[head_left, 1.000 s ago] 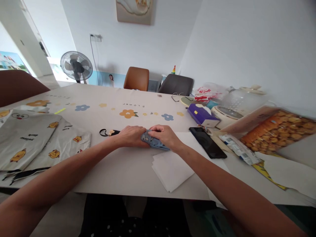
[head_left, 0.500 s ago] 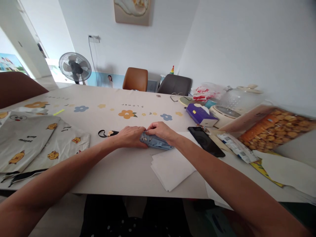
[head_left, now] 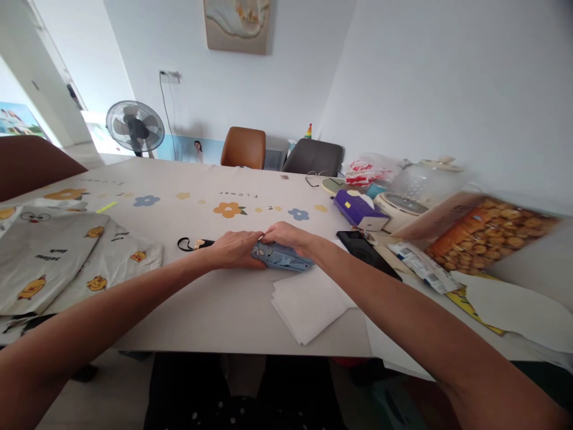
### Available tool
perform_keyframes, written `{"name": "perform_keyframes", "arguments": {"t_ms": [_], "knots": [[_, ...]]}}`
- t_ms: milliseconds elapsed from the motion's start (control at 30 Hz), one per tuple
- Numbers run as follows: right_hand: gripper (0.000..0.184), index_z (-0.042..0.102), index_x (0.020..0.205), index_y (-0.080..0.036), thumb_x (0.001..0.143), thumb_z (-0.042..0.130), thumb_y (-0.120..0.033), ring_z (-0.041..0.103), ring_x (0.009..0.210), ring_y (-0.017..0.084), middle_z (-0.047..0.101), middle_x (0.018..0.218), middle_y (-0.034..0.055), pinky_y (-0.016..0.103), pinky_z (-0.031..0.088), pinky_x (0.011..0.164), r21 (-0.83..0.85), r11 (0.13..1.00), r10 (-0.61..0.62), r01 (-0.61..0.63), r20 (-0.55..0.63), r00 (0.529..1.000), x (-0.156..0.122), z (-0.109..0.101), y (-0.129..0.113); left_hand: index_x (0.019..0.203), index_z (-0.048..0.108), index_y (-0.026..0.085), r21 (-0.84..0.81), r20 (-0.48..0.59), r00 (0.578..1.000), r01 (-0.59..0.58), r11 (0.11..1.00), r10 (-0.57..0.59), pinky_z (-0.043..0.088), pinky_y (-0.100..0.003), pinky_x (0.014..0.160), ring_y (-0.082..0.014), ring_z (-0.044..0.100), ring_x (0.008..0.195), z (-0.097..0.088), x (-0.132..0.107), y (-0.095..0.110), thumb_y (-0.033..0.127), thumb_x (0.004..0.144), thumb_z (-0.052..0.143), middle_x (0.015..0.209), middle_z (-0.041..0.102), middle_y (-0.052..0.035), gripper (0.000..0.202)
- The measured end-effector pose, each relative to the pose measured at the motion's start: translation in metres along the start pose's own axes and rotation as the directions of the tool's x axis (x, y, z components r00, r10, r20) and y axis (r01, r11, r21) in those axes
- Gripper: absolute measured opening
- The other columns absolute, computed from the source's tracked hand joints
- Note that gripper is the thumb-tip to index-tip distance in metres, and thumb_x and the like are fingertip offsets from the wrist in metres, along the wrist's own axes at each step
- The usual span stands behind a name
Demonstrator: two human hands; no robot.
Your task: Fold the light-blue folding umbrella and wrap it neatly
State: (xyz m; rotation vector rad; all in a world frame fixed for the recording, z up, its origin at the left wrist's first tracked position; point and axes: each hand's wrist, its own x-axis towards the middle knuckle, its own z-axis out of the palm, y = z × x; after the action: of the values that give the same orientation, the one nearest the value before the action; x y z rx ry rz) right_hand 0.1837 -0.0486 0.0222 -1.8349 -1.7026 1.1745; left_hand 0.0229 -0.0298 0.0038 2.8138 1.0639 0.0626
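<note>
Pressing down, head view: left hand (head_left: 233,249), fingers together, on the nine o'clock end of a small blue cloth (head_left: 283,258); right hand (head_left: 286,236), fingertips pinched on its twelve o'clock edge. Cloth folded, lying mid-table on the flowered tablecloth (head_left: 201,301). At five o'clock of it, just beside, white sheets (head_left: 308,301); at three o'clock, near, black phone (head_left: 364,251); at nine o'clock, beyond the left hand, black strap (head_left: 190,243). Judged light, soft, limp, not fragile, apt to spring unfolded; best taken at a folded edge, all layers pinched together.
</note>
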Motion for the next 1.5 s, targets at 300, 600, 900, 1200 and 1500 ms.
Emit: {"name": "perform_keyframes", "arguments": {"t_ms": [300,600,900,1200,1500], "knots": [[0.007,0.049,0.075,-0.018,0.073,0.047,-0.024,0.052,0.069,0.017,0.06,0.077,0.0056,0.027,0.035,0.059,-0.225,0.965,-0.195,0.135,-0.268,0.944,0.001,0.018,0.012,0.134,0.017,0.024,0.083,-0.101,0.995,0.015,0.996,-0.006,0.039,-0.03,0.067,-0.0238,0.056,0.088,0.003,-0.013,0.01,0.055,0.073,0.049,0.1,0.058,-0.0086,0.076],[0.019,0.046,0.092,-0.017,0.079,0.033,-0.016,0.054,0.084,0.019,0.056,0.094,0.0089,0.034,0.042,0.074,-0.143,0.964,-0.267,0.226,-0.55,0.791,0.0,0.009,0.017,0.128,0.035,0.024,0.087,-0.137,0.99,-0.013,0.996,0.024,0.04,-0.031,0.069,-0.0237,0.054,0.091,0.007,-0.018,0.01,0.058,0.076,0.042,0.098,0.057,-0.0076,0.063],[0.026,0.047,0.109,-0.018,0.086,0.034,-0.018,0.035,0.123,0.02,0.049,0.126,0.0097,0.043,0.019,0.103,-0.669,0.507,-0.858,0.543,-0.333,0.39,-0.039,0.003,-0.001,0.123,0.039,0.027,-0.018,-0.295,0.944,0.148,0.989,-0.146,0.04,-0.033,0.075,-0.023,0.05,0.1,0.007,-0.017,-0.002,0.055,0.078,0.044,0.106,0.056,-0.0052,0.054],[0.026,0.052,0.08,-0.019,0.087,0.035,-0.037,0.055,0.076,0.018,0.06,0.079,0.0056,0.033,0.04,0.071,-0.33,0.729,-0.684,0.6,-0.306,0.662,-0.019,0.034,-0.019,0.124,0.038,0.028,-0.24,-0.509,0.683,0.472,0.848,-0.524,0.04,-0.032,0.078,-0.0234,0.05,0.105,-0.016,-0.015,-0.033,0.057,0.078,0.041,0.115,0.055,-0.0059,0.054],[0.04,0.058,0.1,-0.019,0.068,0.061,-0.042,0.057,0.092,0.018,0.063,0.1,0.0056,0.028,0.047,0.072,0.826,0.46,-0.3,0.326,-0.2,0.932,0.036,0.059,-0.038,0.129,0.034,0.025,-0.041,-0.558,0.73,0.451,0.892,-0.395,0.038,-0.033,0.082,-0.024,0.047,0.107,0.0,-0.014,-0.035,0.05,0.081,0.043,0.118,0.053,-0.0081,0.055]]}}
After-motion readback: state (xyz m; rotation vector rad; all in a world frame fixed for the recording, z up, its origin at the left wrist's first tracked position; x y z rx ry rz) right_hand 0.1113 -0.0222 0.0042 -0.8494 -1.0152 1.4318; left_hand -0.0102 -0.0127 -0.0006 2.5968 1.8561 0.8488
